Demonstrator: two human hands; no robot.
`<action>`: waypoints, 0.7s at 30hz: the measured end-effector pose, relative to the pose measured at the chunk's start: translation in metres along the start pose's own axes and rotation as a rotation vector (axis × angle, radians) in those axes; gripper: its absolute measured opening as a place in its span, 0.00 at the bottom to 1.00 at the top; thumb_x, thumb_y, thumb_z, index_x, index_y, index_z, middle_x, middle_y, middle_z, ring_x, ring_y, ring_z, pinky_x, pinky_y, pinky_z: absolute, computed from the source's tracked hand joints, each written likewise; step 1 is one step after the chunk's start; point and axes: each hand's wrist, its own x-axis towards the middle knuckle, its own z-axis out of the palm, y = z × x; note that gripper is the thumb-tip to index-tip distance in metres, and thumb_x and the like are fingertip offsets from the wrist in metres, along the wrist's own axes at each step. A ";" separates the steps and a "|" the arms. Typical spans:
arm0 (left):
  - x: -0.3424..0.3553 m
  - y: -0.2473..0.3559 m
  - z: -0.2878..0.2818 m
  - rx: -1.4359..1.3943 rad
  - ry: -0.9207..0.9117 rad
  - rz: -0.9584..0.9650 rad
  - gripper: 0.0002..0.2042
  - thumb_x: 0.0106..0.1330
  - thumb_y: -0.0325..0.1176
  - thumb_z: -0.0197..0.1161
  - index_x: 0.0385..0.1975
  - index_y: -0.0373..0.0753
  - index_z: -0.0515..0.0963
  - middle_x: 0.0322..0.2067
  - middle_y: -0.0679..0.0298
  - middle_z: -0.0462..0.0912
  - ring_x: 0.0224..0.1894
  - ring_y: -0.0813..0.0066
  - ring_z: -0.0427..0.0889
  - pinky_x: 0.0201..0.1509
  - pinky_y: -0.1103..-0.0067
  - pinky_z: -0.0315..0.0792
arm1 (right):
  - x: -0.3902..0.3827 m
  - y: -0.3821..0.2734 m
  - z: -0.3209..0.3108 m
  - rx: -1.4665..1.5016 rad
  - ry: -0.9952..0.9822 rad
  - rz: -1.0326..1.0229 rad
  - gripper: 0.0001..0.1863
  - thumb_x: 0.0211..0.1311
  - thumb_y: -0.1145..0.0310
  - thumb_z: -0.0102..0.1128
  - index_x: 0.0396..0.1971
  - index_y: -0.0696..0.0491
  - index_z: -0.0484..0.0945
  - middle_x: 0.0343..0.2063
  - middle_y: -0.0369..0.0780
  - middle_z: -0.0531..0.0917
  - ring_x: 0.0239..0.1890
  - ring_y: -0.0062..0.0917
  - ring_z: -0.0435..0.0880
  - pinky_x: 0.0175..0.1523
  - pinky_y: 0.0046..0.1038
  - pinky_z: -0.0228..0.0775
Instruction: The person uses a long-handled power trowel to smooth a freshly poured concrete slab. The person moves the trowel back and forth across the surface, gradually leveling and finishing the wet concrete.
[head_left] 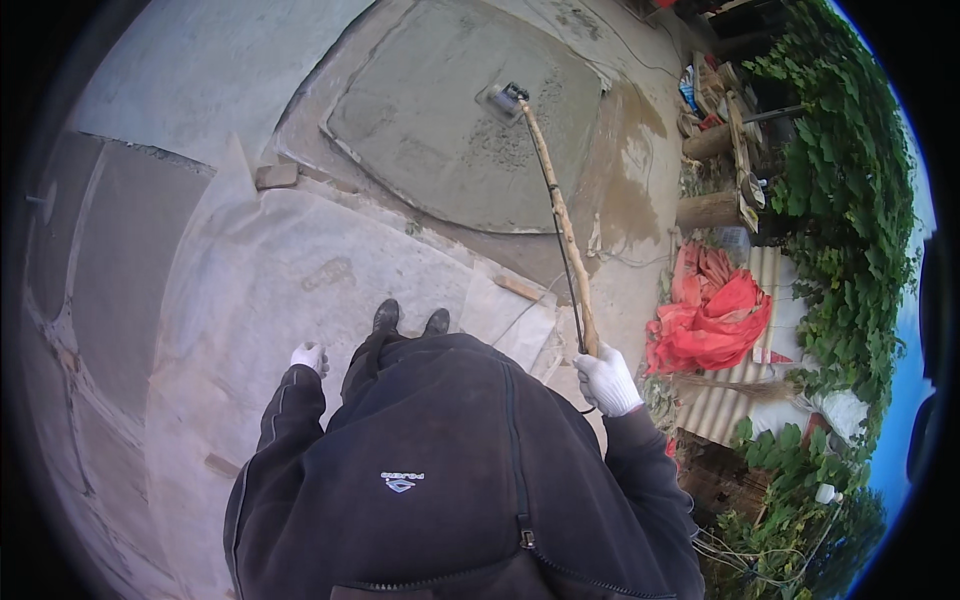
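My right hand (609, 381), in a white knit glove, grips the near end of a long, crooked wooden pole (562, 215). A black cable runs along the pole. At its far end, a small motor on a flat plate (507, 100) rests on a slab of wet grey concrete (420, 120). Around that plate the surface is rough and pitted, while other parts look smoother. My left hand (310, 358), also gloved in white, hangs low beside my leg with its fingers curled, and nothing shows in it.
Pale sheeting (250, 290) lies under my dark shoes (387, 316). A brick (277, 177) and a wood strip (518, 289) sit by the slab's near edge. To the right are red cloth (712, 310) on corrugated sheets (715, 415), logs (708, 210) and leafy vines (835, 180). Loose cable crosses the ground.
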 end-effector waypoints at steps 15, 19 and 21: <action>0.004 0.008 0.005 0.009 -0.024 -0.016 0.16 0.73 0.36 0.60 0.56 0.37 0.79 0.32 0.59 0.84 0.24 0.68 0.83 0.24 0.69 0.76 | -0.017 0.024 0.015 -0.012 0.055 0.010 0.10 0.69 0.73 0.59 0.46 0.57 0.72 0.20 0.32 0.71 0.15 0.17 0.68 0.19 0.26 0.59; 0.002 0.017 -0.002 0.029 -0.018 -0.002 0.16 0.73 0.36 0.60 0.56 0.36 0.79 0.32 0.59 0.84 0.25 0.67 0.83 0.25 0.69 0.77 | -0.020 0.031 0.021 -0.092 0.072 -0.009 0.10 0.69 0.72 0.58 0.45 0.57 0.71 0.20 0.32 0.72 0.16 0.17 0.70 0.19 0.26 0.60; 0.001 0.020 -0.003 0.040 -0.018 0.001 0.16 0.73 0.36 0.60 0.55 0.37 0.79 0.31 0.60 0.84 0.25 0.68 0.83 0.25 0.69 0.76 | -0.019 0.040 0.023 -0.110 0.080 -0.035 0.10 0.69 0.72 0.58 0.45 0.58 0.71 0.20 0.33 0.72 0.16 0.17 0.71 0.19 0.26 0.61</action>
